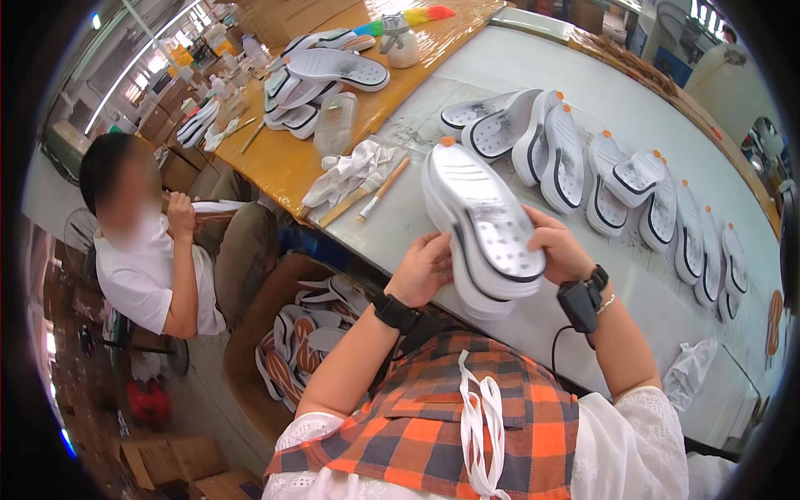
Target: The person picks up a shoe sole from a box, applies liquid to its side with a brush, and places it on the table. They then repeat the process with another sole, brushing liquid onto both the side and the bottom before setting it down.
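A stacked pair of white shoe soles point(492, 229) with black edging and an orange tab at the far end is held up in front of me, over the near side of the grey table. My left hand point(422, 268) grips the left side, with its fingertips at the edge. On the opposite side, my right hand point(562, 246) has its thumb on top and its fingers partly hidden behind. Beyond my right hand, several more white soles point(562, 158) lie in a row on the table, many with orange tabs.
A crumpled white cloth point(354, 171) and two brushes point(383, 190) lie left of the soles. An orange table point(375, 100) carries piled soles and a clear plastic tub point(336, 125). Below stands a box point(242, 354) of soles. A co-worker point(154, 267) sits at left.
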The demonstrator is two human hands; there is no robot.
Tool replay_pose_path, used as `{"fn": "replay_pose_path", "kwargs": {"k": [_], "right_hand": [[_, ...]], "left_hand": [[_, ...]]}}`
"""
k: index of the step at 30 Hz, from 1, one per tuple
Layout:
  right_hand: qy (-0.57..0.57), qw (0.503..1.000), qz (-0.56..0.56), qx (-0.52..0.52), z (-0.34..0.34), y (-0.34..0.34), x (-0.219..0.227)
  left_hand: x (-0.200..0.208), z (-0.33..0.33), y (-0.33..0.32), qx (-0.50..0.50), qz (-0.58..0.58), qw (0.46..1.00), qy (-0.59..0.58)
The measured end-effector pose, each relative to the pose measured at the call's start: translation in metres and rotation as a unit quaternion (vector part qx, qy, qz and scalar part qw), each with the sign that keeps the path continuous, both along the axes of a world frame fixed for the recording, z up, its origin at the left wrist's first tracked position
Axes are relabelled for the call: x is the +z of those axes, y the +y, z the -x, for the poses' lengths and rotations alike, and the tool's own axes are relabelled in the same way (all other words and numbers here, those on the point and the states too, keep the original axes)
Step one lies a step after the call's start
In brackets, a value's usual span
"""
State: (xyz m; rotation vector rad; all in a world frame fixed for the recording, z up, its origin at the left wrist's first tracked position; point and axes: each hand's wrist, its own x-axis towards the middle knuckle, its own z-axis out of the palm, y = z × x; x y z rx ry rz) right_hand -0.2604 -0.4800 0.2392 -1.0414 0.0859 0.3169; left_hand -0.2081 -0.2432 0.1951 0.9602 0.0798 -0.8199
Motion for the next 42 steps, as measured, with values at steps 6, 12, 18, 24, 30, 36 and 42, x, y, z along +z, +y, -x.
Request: {"fn": "replay_pose_path", "kwargs": {"k": [6,12,18,24,30,36,42], "right_hand": [[0.026,0.975,-0.223,-0.002,0.028,-0.029,-0.020],[0.062,0.969,-0.237,-0.032,0.043,-0.023,-0.032],[0.156,0.944,-0.281,-0.070,0.056,-0.027,-0.055],[0.129,0.966,-0.217,-0.062,0.058,-0.031,-0.059],[0.082,0.981,-0.159,-0.080,0.058,-0.033,-0.053],[0.038,0.992,-0.109,-0.055,0.063,-0.035,-0.034],[0.036,0.983,-0.154,-0.089,0.074,-0.002,0.031]], "left_hand": [[0.025,0.019,-0.025,-0.012,0.091,0.992,-0.085],[0.039,0.025,-0.024,0.005,-0.010,0.978,-0.207],[0.072,0.041,-0.022,0.017,-0.086,0.959,-0.269],[0.079,0.044,-0.021,0.021,-0.119,0.940,-0.320],[0.062,0.043,-0.022,0.014,-0.139,0.922,-0.362],[0.049,0.039,-0.020,0.027,-0.312,0.727,-0.611],[0.049,0.055,-0.019,-0.007,-0.206,0.865,-0.458]]}}
